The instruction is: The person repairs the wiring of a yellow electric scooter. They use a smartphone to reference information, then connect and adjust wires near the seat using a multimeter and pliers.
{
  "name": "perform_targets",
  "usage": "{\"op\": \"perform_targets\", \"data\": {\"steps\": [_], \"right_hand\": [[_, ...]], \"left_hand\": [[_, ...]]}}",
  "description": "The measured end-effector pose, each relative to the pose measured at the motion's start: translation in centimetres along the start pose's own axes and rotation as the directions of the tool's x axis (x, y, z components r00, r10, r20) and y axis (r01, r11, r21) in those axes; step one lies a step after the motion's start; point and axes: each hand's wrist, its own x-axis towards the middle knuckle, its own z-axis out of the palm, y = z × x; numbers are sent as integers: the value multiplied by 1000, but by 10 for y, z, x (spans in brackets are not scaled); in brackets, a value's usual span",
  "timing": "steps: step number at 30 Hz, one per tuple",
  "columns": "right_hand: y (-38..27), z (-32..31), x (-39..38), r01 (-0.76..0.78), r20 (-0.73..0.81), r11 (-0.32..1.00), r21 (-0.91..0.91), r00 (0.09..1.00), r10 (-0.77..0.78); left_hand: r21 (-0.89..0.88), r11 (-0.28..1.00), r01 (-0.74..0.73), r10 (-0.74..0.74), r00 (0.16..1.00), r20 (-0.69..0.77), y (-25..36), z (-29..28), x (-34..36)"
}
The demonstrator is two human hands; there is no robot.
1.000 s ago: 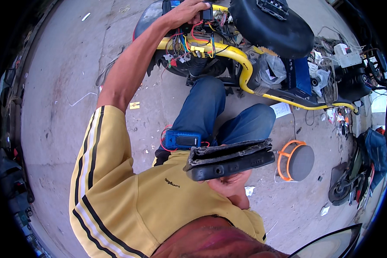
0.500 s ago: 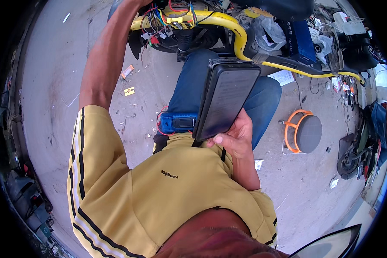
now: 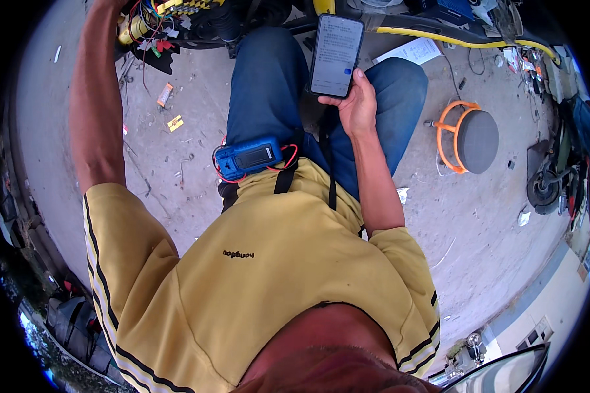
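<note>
My right hand (image 3: 356,105) is closed round the lower end of a dark smartphone (image 3: 337,56), its screen lit with lines of text. The phone is held out between my knees. My left arm stretches to the far left, where my left hand (image 3: 111,4) is cut off by the upper edge and its fingers are hidden. Close by it hangs a bundle of coloured wires (image 3: 152,23) with yellow connectors (image 3: 183,6), beside a yellow vehicle frame tube (image 3: 132,29). A blue handheld meter (image 3: 248,157) with red leads lies on my lap.
An orange-framed stool with a round grey seat (image 3: 477,141) stands to the right. A white paper sheet (image 3: 410,51) lies beyond my right knee. Small litter, including an orange-and-white packet (image 3: 165,95) and a yellow card (image 3: 175,123), is on the floor. Parts lie along the right wall.
My right hand has moved the phone farther from my body, out over my knees, and its text now reads brighter. The view has shifted, so the wires sit farther left and higher.
</note>
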Motion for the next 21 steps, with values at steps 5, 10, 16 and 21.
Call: {"op": "perform_targets", "data": {"steps": [5, 10, 16, 21], "right_hand": [[15, 0, 7, -3, -49, 997, 76, 999, 7], [23, -1, 11, 19, -74, 996, 87, 997, -13], [24, -3, 12, 19, -101, 998, 67, 995, -12], [24, -2, 12, 15, -118, 999, 52, 993, -8]], "left_hand": [[67, 998, 3, -4, 1000, 26, 7, 1, -1], [1, 998, -62, 61, 994, 86, 10, 5, -6], [51, 998, 42, -40, 999, -35, 12, 8, -10], [46, 998, 46, -47, 999, 20, 12, 5, -9]]}}
